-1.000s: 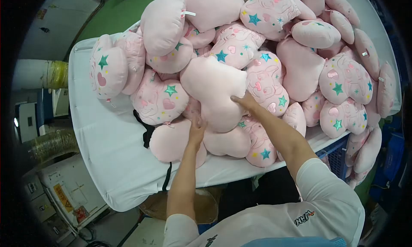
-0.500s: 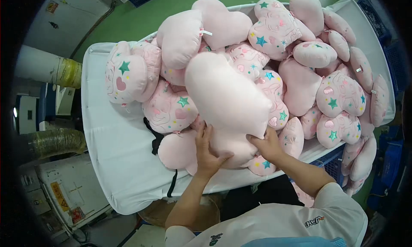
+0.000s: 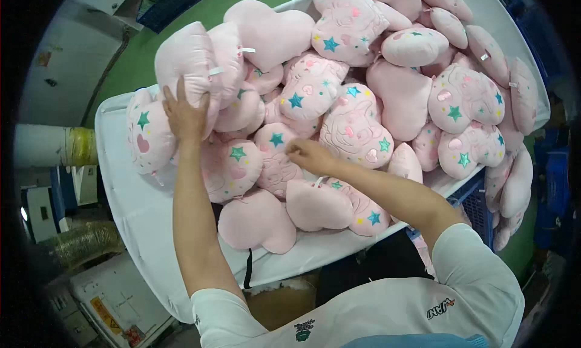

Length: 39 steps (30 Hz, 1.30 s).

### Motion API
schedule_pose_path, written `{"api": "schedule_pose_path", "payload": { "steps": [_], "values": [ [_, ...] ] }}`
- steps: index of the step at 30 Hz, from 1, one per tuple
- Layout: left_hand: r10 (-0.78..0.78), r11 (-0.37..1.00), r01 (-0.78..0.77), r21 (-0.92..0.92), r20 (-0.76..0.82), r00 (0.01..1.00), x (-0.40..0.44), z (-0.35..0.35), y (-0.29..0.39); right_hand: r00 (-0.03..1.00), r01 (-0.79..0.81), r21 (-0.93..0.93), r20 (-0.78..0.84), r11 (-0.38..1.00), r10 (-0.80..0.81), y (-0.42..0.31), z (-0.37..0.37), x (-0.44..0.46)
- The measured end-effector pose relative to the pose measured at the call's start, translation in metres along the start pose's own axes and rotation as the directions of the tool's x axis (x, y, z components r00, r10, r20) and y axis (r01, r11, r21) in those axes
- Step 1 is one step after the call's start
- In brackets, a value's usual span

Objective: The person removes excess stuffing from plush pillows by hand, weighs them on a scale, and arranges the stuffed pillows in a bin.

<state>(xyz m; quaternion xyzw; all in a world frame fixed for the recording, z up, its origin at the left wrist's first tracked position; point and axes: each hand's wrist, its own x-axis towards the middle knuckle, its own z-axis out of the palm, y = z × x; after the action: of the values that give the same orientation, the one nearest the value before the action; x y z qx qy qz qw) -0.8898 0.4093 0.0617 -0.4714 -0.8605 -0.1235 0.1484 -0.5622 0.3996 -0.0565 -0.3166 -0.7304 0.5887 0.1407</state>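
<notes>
My left hand [image 3: 184, 115] lies with spread fingers against the lower side of a plain pink pillow [image 3: 184, 54]. That plush pillow leans upright on another plain pink pillow [image 3: 229, 57] with a white tag. Over the middle of the pile, my right hand [image 3: 310, 155] has its fingers curled in, with nothing visible in them. Below its fingertips is a pink pillow with a blue star [image 3: 278, 163]; whether they touch cannot be made out. Nearer my body lie two plain-backed pillows [image 3: 257, 221] [image 3: 318, 206]. Beside my left wrist is a pillow with a green star [image 3: 233, 169].
A white-covered table [image 3: 142, 221] carries the heap, which stretches to its right end. Blue crates [image 3: 472, 196] stand below the right front edge, with more pillows beside them. Yellow-wrapped ducts [image 3: 82, 145] and a white cabinet [image 3: 121, 293] are at left.
The plain pillow that both hands held over the near middle is now at the far left of the pile. My left hand moved there with it; my right hand came off it.
</notes>
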Motion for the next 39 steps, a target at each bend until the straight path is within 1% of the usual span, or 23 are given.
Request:
{"api": "schedule_pose_path", "payload": {
  "steps": [3, 4, 6, 7, 10, 12, 14, 17, 18, 20, 21, 23, 24, 25, 26, 27, 30, 33, 35, 36, 37, 38, 39],
  "values": [
    [0.069, 0.997, -0.067, 0.033, -0.079, 0.994, 0.0, -0.002, -0.017, 0.914, -0.369, -0.047, -0.201, 0.928, 0.353, 0.113, -0.044, -0.123],
    [0.087, 0.994, -0.081, 0.077, -0.082, 0.993, 0.001, 0.002, -0.034, 0.887, -0.367, -0.127, -0.345, 0.921, 0.306, 0.162, -0.058, -0.168],
    [-0.145, 0.984, 0.157, -0.086, 0.132, 0.981, 0.0, 0.007, -0.069, 0.812, -0.499, -0.29, -0.486, 0.817, 0.323, 0.211, -0.096, -0.247],
    [-0.123, 0.986, 0.139, -0.095, 0.154, 0.98, 0.003, 0.012, -0.064, 0.768, -0.514, -0.147, -0.517, 0.845, 0.377, 0.21, -0.114, -0.271],
    [-0.122, 0.988, 0.139, -0.067, 0.212, 0.97, 0.008, 0.021, -0.038, 0.725, -0.618, -0.268, -0.559, 0.739, 0.402, 0.207, -0.144, -0.296],
    [-0.135, 0.988, 0.148, -0.039, 0.237, 0.962, 0.008, 0.024, -0.032, 0.717, -0.583, -0.412, -0.666, 0.7, 0.206, 0.235, -0.153, -0.295],
    [-0.117, 0.985, 0.127, -0.118, 0.089, 0.989, 0.005, 0.044, -0.058, 0.643, -0.731, -0.235, -0.551, 0.641, 0.532, 0.26, -0.16, -0.288],
    [-0.162, 0.986, 0.164, 0.04, -0.047, 0.986, -0.046, 0.024, -0.026, 0.586, -0.804, -0.3, -0.545, 0.513, 0.6, 0.231, -0.146, -0.271],
    [-0.014, 0.999, 0.022, 0.038, -0.205, 0.979, -0.075, 0.034, -0.022, 0.64, -0.753, -0.334, -0.571, 0.567, 0.514, 0.232, -0.139, -0.272],
    [-0.031, 0.975, 0.048, -0.217, 0.078, 0.996, -0.157, 0.041, 0.03, 0.678, -0.705, -0.363, -0.599, 0.609, 0.427, 0.224, -0.127, -0.28],
    [-0.039, 0.94, 0.11, -0.324, 0.218, 0.975, -0.198, 0.045, 0.057, 0.738, -0.651, -0.481, -0.58, 0.587, 0.344, 0.204, -0.123, -0.284],
    [0.04, 0.788, 0.337, -0.516, 0.588, 0.808, -0.297, 0.066, 0.114, 0.791, -0.596, -0.593, -0.551, 0.542, 0.266, 0.19, -0.119, -0.293],
    [0.124, 0.856, 0.294, -0.425, 0.721, 0.681, -0.342, 0.076, 0.139, 0.805, -0.586, -0.629, -0.521, 0.51, 0.283, 0.192, -0.121, -0.294],
    [0.171, 0.723, 0.466, -0.51, 0.786, 0.594, -0.383, 0.074, 0.174, 0.819, -0.572, -0.665, -0.487, 0.479, 0.303, 0.198, -0.12, -0.295],
    [0.253, 0.674, 0.528, -0.517, 0.833, 0.492, -0.419, 0.073, 0.199, 0.831, -0.555, -0.699, -0.452, 0.45, 0.323, 0.206, -0.12, -0.297],
    [0.287, 0.622, 0.646, -0.443, 0.896, 0.338, -0.439, 0.064, 0.229, 0.844, -0.532, -0.732, -0.415, 0.425, 0.34, 0.213, -0.119, -0.297],
    [0.271, 0.651, 0.672, -0.353, 0.935, 0.228, -0.488, 0.049, 0.292, 0.89, -0.456, -0.698, -0.34, 0.552, 0.306, 0.239, -0.13, -0.298],
    [0.256, 0.5, 0.77, -0.396, 0.917, 0.306, -0.506, 0.049, 0.311, 0.936, -0.346, -0.557, -0.261, 0.755, 0.236, 0.221, -0.146, -0.303],
    [0.114, 0.179, 0.975, -0.128, 0.988, 0.109, -0.477, 0.026, 0.315, 0.965, -0.248, -0.536, -0.209, 0.807, 0.158, 0.169, -0.165, -0.301],
    [0.086, -0.016, 1.0, 0.011, 0.996, -0.01, -0.463, 0.011, 0.32, 0.953, -0.296, -0.426, -0.197, 0.855, 0.231, 0.132, -0.179, -0.299],
    [0.085, -0.124, 0.989, 0.076, 0.994, -0.066, -0.453, -0.003, 0.323, 0.935, -0.351, -0.31, -0.175, 0.883, 0.31, 0.1, -0.194, -0.297],
    [0.083, -0.231, 0.963, 0.137, 0.989, -0.121, -0.442, -0.017, 0.326, 0.942, -0.332, -0.319, -0.159, 0.888, 0.295, 0.073, -0.207, -0.291],
    [0.163, -0.296, 0.946, 0.132, 0.983, -0.086, -0.429, -0.03, 0.324, 0.953, -0.284, -0.256, -0.179, 0.924, 0.244, 0.043, -0.216, -0.282]
  ]
}}
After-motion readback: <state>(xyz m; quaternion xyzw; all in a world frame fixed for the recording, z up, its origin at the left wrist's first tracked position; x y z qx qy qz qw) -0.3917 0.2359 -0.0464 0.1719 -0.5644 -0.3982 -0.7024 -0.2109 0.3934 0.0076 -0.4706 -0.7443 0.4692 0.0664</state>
